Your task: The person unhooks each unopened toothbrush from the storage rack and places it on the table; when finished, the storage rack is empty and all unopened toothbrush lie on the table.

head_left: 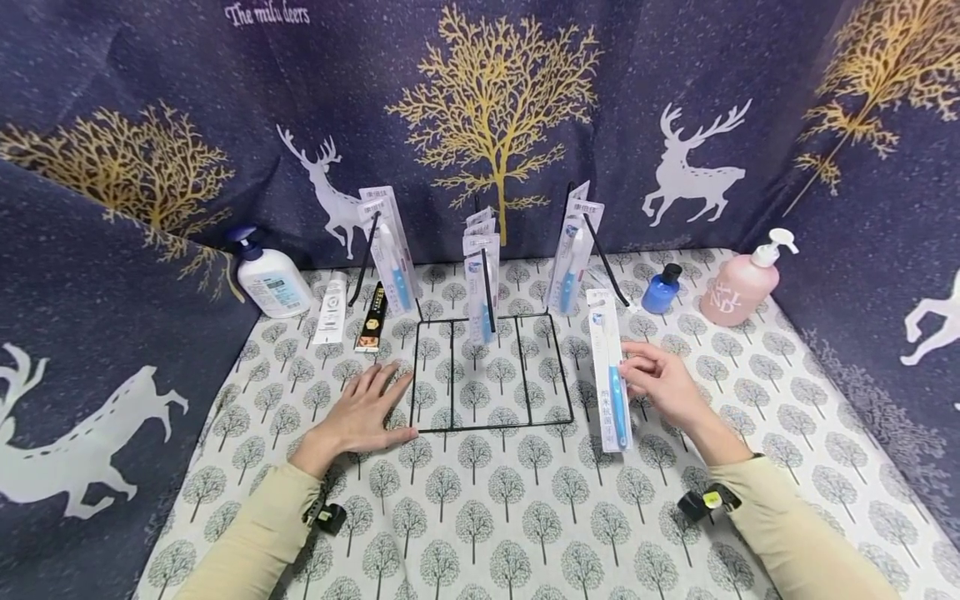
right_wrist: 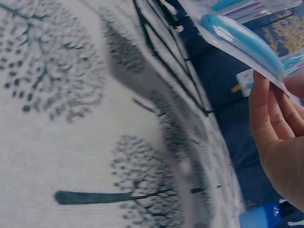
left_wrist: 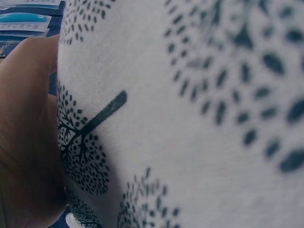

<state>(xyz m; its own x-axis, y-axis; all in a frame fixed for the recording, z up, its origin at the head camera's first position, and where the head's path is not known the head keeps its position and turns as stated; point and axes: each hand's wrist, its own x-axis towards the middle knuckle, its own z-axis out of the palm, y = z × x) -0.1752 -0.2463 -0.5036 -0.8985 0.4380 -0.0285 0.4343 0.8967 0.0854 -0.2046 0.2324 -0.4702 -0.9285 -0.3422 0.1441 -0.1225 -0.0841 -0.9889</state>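
My right hand (head_left: 662, 385) pinches a packaged blue toothbrush (head_left: 617, 408) by the edge of its pack, to the right of a black wire rack (head_left: 491, 427). In the right wrist view, fingertips (right_wrist: 260, 90) press against the back of that pack. The left hand (head_left: 367, 412) rests on the cloth with fingers spread, beside the rack's left edge; no object is in it. Packaged toothbrushes hang from the rack in three groups: left (head_left: 395, 267), middle (head_left: 482, 287) and right (head_left: 572, 267). The left wrist view mostly holds tree-printed cloth and part of the left hand (left_wrist: 28, 128).
At the back left stand a white pump bottle (head_left: 273, 283), a white tube (head_left: 331, 308) and a black box (head_left: 372, 319). A blue bottle (head_left: 661, 292) and a pink pump bottle (head_left: 738, 290) stand at the back right. Dark deer-print fabric (head_left: 525, 83) rises behind the table.
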